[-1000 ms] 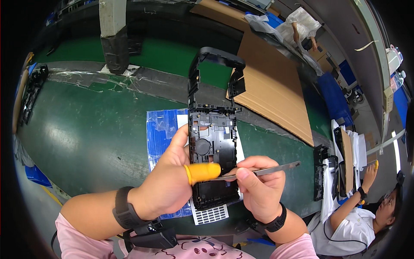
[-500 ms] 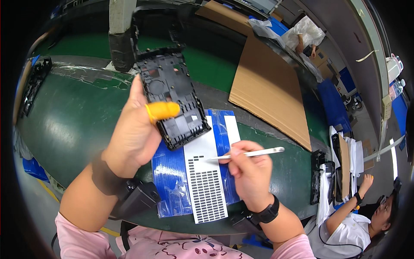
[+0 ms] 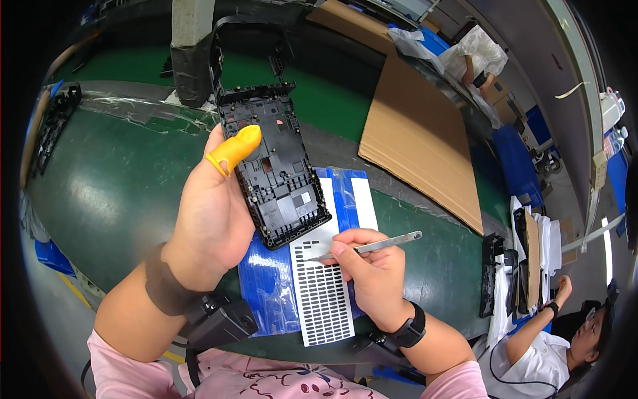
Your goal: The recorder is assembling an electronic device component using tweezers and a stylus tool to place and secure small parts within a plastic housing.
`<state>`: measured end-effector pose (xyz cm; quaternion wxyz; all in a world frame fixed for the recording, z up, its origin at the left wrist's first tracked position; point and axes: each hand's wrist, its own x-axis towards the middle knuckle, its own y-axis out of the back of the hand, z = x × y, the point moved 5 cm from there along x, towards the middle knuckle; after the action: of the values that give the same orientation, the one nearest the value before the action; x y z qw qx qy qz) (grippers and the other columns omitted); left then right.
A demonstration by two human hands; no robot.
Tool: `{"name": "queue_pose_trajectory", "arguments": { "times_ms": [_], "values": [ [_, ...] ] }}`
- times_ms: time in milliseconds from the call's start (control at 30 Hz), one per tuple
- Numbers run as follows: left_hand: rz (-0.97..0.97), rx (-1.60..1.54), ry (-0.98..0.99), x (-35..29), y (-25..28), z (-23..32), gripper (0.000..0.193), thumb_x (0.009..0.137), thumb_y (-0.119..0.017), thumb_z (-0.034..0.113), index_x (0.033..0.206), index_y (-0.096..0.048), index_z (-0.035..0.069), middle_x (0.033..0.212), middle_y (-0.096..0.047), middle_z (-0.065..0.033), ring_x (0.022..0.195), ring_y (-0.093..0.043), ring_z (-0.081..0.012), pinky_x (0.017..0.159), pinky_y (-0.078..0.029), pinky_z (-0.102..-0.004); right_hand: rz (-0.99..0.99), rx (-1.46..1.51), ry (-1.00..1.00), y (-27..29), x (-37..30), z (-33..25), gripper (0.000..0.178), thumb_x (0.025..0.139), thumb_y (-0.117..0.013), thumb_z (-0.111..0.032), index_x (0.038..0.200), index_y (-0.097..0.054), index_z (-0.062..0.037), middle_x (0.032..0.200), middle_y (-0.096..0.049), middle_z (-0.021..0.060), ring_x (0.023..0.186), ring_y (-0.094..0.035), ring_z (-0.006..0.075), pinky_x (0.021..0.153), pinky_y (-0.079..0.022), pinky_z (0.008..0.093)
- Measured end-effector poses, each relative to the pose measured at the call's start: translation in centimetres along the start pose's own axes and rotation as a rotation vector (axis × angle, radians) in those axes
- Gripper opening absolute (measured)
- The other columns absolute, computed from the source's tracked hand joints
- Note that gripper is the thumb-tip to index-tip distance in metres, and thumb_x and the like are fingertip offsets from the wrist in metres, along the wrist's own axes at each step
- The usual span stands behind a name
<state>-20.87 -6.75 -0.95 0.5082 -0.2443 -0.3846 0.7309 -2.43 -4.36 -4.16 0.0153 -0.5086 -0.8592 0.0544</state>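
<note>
My left hand point(image 3: 216, 199), with a yellow finger cot point(image 3: 237, 149) on its thumb, holds a black plastic housing point(image 3: 279, 159) up over the bench, its ribbed inner side facing me. Between the fingers of my right hand point(image 3: 375, 276) is a pair of metal tweezers point(image 3: 389, 242). Their tip touches or hovers just over a white sheet point(image 3: 298, 279) bearing rows of small black rectangular stickers; several places in its top rows are bare. Under the sheet lies a blue, tape-covered board point(image 3: 266, 292), and a white strip point(image 3: 363, 203) shows at its right.
A large brown cardboard sheet point(image 3: 422, 139) lies beyond on the right, and a wrapped post point(image 3: 191, 60) stands at the far side. More black plastic parts lie at the left point(image 3: 58, 130) and right point(image 3: 490, 272) of the green bench point(image 3: 126, 219). Two co-workers are on the right.
The tweezers' tip has moved left and down to the sticker rows. My left thumb has slid up the housing, which has shifted slightly right and down.
</note>
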Motion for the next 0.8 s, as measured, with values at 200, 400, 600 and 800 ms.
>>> {"name": "queue_pose_trajectory", "arguments": {
  "times_ms": [200, 400, 600, 800],
  "values": [
    [-0.044, 0.034, -0.019, 0.1, -0.5, -0.6, 0.03, 0.091, -0.039, 0.025, 0.113, -0.046, 0.006, 0.11, -0.054, -0.007, 0.101, -0.053, -0.0189, 0.088, -0.042, -0.0356, -0.018, -0.002, -0.024, 0.3, 0.0, -0.1, 0.01, 0.081, -0.057, -0.002, 0.089, -0.058, 0.004, 0.074, -0.062, 0.0064, 0.067, -0.057, 0.0071, 0.058, -0.044, 0.0178],
    [-0.052, -0.065, 0.077, -1.1, -1.3, -3.0, 0.026, 0.093, -0.038, 0.019, 0.114, -0.04, 0.005, 0.106, -0.052, -0.0088, 0.093, -0.055, -0.018, 0.082, -0.046, -0.0327, 0.047, 0.218, 0.123, 2.1, -1.3, -3.4, 0.014, 0.078, -0.059, -0.001, 0.091, -0.057, 0.004, 0.071, -0.061, 0.0106, 0.052, -0.048, 0.0078, 0.047, -0.038, 0.0193],
    [-0.087, -0.124, 0.393, -4.5, -3.0, -5.8, 0.025, 0.094, -0.036, 0.018, 0.117, -0.039, 0.008, 0.108, -0.052, -0.0069, 0.097, -0.054, -0.0174, 0.084, -0.045, -0.0336, 0.082, 0.151, 0.208, 2.1, -2.3, -4.1, 0.015, 0.079, -0.06, -0.001, 0.093, -0.056, 0.0039, 0.075, -0.063, 0.0117, 0.056, -0.05, 0.0068, 0.05, -0.038, 0.0176],
    [-0.116, -0.079, 0.428, -4.9, -3.4, -5.9, 0.029, 0.094, -0.035, 0.017, 0.122, -0.036, 0.01, 0.112, -0.051, -0.0069, 0.1, -0.052, -0.017, 0.084, -0.045, -0.0331, 0.104, 0.073, 0.197, 2.2, -2.3, -4.1, 0.015, 0.079, -0.057, -0.002, 0.093, -0.053, 0.0022, 0.073, -0.062, 0.017, 0.051, -0.049, 0.0096, 0.049, -0.037, 0.0194]
  ]
}}
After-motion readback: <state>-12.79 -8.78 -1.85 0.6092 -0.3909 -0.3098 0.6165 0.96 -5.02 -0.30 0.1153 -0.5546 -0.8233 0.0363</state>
